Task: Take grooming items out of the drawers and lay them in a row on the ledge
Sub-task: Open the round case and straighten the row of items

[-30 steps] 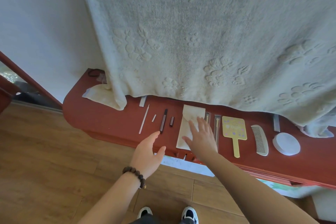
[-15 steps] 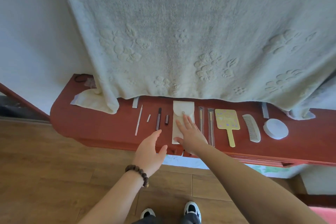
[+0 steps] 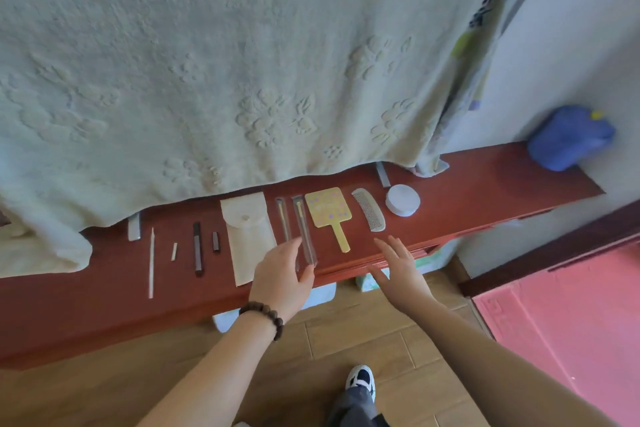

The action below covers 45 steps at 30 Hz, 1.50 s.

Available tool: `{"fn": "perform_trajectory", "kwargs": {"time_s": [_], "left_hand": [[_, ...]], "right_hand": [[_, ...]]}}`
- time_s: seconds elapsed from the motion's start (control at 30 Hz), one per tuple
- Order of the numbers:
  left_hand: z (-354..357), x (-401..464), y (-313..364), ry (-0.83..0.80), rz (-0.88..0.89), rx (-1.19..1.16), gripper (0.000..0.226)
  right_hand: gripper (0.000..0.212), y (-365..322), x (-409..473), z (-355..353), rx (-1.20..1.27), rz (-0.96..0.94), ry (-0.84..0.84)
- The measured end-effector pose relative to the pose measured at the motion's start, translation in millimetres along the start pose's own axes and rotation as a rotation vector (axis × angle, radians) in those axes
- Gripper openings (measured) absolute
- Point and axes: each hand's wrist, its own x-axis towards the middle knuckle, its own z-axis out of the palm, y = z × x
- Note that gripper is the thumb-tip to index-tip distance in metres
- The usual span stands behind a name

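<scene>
On the long red wooden ledge (image 3: pixel 104 274) lie one cream cloth pouch (image 3: pixel 247 236), two clear slim tubes (image 3: pixel 294 229), one yellow paddle-shaped hand mirror (image 3: pixel 329 210), one pale comb (image 3: pixel 369 213) and one round white tin (image 3: pixel 402 200). The left hand (image 3: pixel 282 276) and right hand (image 3: pixel 403 270) hover spread wide, empty.

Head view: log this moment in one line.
left hand: open, empty | right hand: open, empty | red wooden ledge: items in row

Both forearms are bare, with no sleeves showing. A bracelet of dark brown round wooden beads (image 3: pixel 264 317) circles the left wrist. Below, a black-and-white sneaker (image 3: pixel 361 378) tops grey trousers (image 3: pixel 353 407).
</scene>
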Motion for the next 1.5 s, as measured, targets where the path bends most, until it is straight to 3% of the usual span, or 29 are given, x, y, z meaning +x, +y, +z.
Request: {"fn": "perform_trajectory", "kwargs": {"time_s": [0.2, 0.47, 0.6, 0.7, 0.83, 0.93, 1.0, 1.2, 1.5], "left_hand": [[34, 34, 41, 0.033, -0.006, 0.047, 0.056], [85, 67, 100, 0.033, -0.131, 0.073, 0.06], [100, 70, 120, 0.031, -0.177, 0.06, 0.064], [100, 75, 126, 0.017, -0.205, 0.035, 0.067], [90, 90, 141, 0.034, -0.177, -0.105, 0.081], [75, 104, 165, 0.046, -0.156, -0.251, 0.096], [66, 112, 182, 0.033, -0.113, -0.376, 0.098], [52, 120, 208, 0.056, 0.012, -0.58, 0.062], [39, 115, 191, -0.162, 0.022, -0.751, 0.066]], "right_hand": [[0.068, 56, 75, -51, -0.071, -0.014, 0.074], [0.099, 82, 169, -96, -0.237, -0.253, -0.21], [0.092, 84, 190, -103, -0.311, -0.38, -0.339], [0.088, 88, 198, -104, -0.239, -0.401, -0.335], [0.074, 76, 186, -132, 0.443, -0.248, -0.398], [0.059, 64, 163, -168, 0.708, -0.281, -0.583], [0.056, 57, 148, -185, 0.735, -0.358, -0.617], [0.05, 45, 131, -209, 0.664, -0.426, -0.567], [0.04, 35, 126, -236, 0.457, -0.393, -0.485]]}}
